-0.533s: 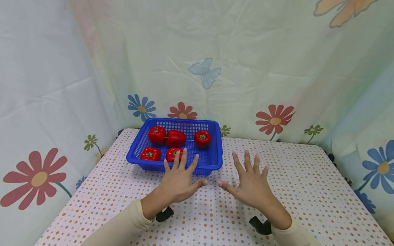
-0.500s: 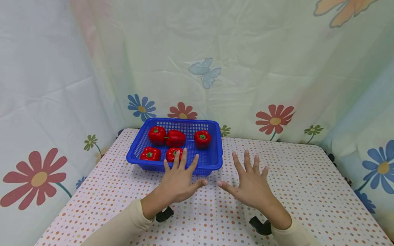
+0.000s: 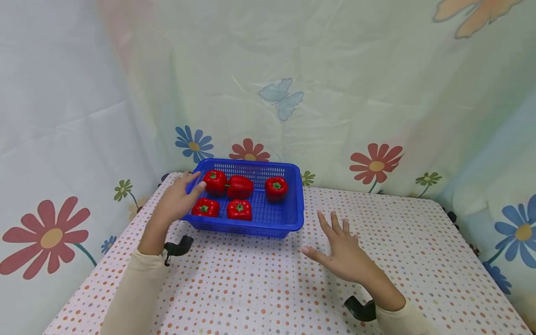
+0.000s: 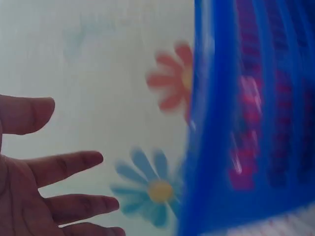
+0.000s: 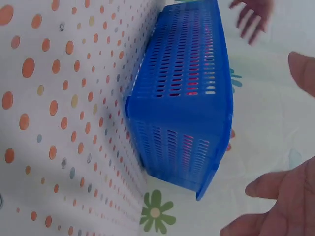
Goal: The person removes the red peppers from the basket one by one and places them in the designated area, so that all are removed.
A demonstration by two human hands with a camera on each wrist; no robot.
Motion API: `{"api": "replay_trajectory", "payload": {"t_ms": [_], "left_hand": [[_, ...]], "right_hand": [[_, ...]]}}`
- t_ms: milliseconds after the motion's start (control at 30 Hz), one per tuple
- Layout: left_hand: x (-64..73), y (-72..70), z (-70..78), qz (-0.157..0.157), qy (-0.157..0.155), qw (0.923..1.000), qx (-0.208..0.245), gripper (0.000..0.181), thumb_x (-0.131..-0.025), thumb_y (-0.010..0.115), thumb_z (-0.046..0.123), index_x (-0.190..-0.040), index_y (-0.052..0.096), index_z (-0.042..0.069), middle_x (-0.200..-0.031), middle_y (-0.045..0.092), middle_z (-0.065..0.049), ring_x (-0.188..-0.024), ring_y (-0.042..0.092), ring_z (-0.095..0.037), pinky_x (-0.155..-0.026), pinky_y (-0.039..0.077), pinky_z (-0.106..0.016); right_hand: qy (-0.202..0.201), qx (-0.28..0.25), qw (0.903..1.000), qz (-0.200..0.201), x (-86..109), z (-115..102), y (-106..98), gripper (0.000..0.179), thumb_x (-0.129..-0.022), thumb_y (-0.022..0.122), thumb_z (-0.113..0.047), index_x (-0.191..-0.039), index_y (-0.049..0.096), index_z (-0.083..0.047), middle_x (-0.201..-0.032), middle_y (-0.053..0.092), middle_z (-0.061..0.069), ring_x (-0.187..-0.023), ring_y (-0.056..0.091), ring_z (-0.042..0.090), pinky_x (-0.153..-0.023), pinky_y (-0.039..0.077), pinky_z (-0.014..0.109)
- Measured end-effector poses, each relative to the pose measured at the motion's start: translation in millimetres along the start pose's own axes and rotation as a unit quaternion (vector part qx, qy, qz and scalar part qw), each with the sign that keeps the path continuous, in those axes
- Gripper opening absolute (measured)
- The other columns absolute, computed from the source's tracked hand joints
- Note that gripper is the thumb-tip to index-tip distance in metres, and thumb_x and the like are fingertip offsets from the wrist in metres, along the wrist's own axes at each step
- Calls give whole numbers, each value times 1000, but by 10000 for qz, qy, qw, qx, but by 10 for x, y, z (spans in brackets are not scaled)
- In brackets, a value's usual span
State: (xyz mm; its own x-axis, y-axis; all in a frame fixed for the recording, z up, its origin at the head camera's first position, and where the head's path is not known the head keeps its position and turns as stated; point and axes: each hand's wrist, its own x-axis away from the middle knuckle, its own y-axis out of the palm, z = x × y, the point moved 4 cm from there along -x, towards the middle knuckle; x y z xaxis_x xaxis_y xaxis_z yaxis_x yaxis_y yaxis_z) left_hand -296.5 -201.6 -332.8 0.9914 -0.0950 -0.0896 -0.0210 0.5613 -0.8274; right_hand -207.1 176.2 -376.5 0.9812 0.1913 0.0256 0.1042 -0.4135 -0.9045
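Observation:
A blue plastic basket (image 3: 247, 227) with slotted walls stands on the table and holds several red bell peppers (image 3: 239, 210). Over the basket's left side is my left hand (image 3: 176, 199), its fingers extended and nothing in them; whether it touches the rim cannot be told. In the left wrist view those fingers (image 4: 74, 201) are spread, with the basket wall (image 4: 251, 118) close on the right. My right hand (image 3: 345, 253) hovers above the table, right of and nearer than the basket, fingers apart and holding nothing. Part of that hand (image 5: 290, 206) shows in the right wrist view.
A dotted cloth covers the table (image 3: 259, 288). Behind and at both sides hangs a pale curtain (image 3: 326, 130) printed with flowers and butterflies. Each wrist carries a black camera mount (image 3: 180, 246).
My left hand has moved left and away from me, from in front of the basket to its left side. The right hand has shifted only slightly. The basket and peppers stay in place.

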Motion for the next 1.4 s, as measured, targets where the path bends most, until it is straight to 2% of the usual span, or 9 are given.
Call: {"api": "replay_trajectory", "payload": {"t_ms": [167, 233, 400, 500, 600, 700, 1033, 1267, 1400], "left_hand": [[-220, -51, -736, -337, -164, 9841, 1733, 60, -104, 42, 41, -154, 32, 9, -159, 28, -25, -145, 24, -49, -110, 24, -70], [-276, 45, -909, -578, -68, 9593, 2762, 58, -104, 41, 38, -155, 31, 12, -162, 24, -20, -147, 23, -47, -112, 26, -66], [-338, 314, -1176, -972, 274, 8731, 4770, 52, -107, 32, 29, -157, 23, 20, -166, 10, -12, -148, 20, -46, -101, 50, -38], [-342, 418, -1239, -890, 556, 8418, 5294, 53, -106, 27, 21, -158, 19, 23, -167, 4, -10, -150, 12, -46, -94, 51, -26], [-341, 484, -1238, -723, 799, 8257, 5537, 56, -104, 26, 16, -159, 16, 23, -167, 1, -10, -151, 7, -44, -96, 49, -22], [-357, 538, -1201, -639, 836, 8195, 5633, 58, -102, 26, 14, -158, 16, 22, -166, 2, -10, -151, 8, -43, -97, 48, -22], [-479, 570, -1085, -578, 910, 8294, 5481, 58, -100, 22, 15, -158, 18, 23, -166, 6, -6, -152, 12, -39, -102, 45, -27], [-474, 562, -1045, -599, 861, 8338, 5420, 60, -98, 25, 14, -157, 19, 20, -166, 8, -7, -151, 13, -38, -112, 36, -41], [-449, 580, -1070, -555, 775, 8381, 5372, 61, -96, 26, 14, -157, 20, 21, -165, 9, -7, -151, 15, -38, -114, 33, -45]], "right_hand": [[-232, -801, 9959, -352, -82, 4, -36, 98, -91, 54, -63, -159, 6, -12, -162, 1, 28, -145, 3, 57, -103, 20, 79], [-325, -930, 9947, -282, -141, -16, -86, 98, -91, 57, -58, -159, 6, -11, -162, 5, 28, -146, 11, 55, -104, 25, 76], [-496, -1024, 9935, 14, -397, -146, -283, 94, -90, 66, -46, -159, 13, -10, -160, 21, 26, -140, 33, 52, -101, 39, 67], [-820, -1349, 9874, 89, -596, -217, -427, 81, -90, 69, -33, -155, 28, -7, -154, 37, 25, -134, 45, 49, -97, 46, 60], [-1143, -1969, 9737, -53, -811, -236, -551, 68, -90, 71, -25, -149, 42, -7, -145, 51, 22, -126, 56, 44, -93, 52, 53], [-1314, -2435, 9605, -296, -1033, -225, -672, 64, -89, 72, -24, -146, 46, -8, -141, 55, 21, -124, 58, 40, -92, 54, 49], [-1689, -2795, 9450, -159, -1830, -277, -970, 63, -89, 72, -20, -146, 47, -15, -145, 54, 14, -134, 49, 35, -105, 44, 54], [-1432, -4357, 8881, 316, -2205, -265, -613, 60, -92, 68, -13, -147, 45, -7, -150, 46, 20, -140, 39, 38, -115, 33, 51], [-1261, -4046, 9051, 340, -2307, -248, -387, 60, -90, 70, -16, -144, 48, -6, -149, 46, 20, -143, 34, 39, -115, 31, 55]]}}
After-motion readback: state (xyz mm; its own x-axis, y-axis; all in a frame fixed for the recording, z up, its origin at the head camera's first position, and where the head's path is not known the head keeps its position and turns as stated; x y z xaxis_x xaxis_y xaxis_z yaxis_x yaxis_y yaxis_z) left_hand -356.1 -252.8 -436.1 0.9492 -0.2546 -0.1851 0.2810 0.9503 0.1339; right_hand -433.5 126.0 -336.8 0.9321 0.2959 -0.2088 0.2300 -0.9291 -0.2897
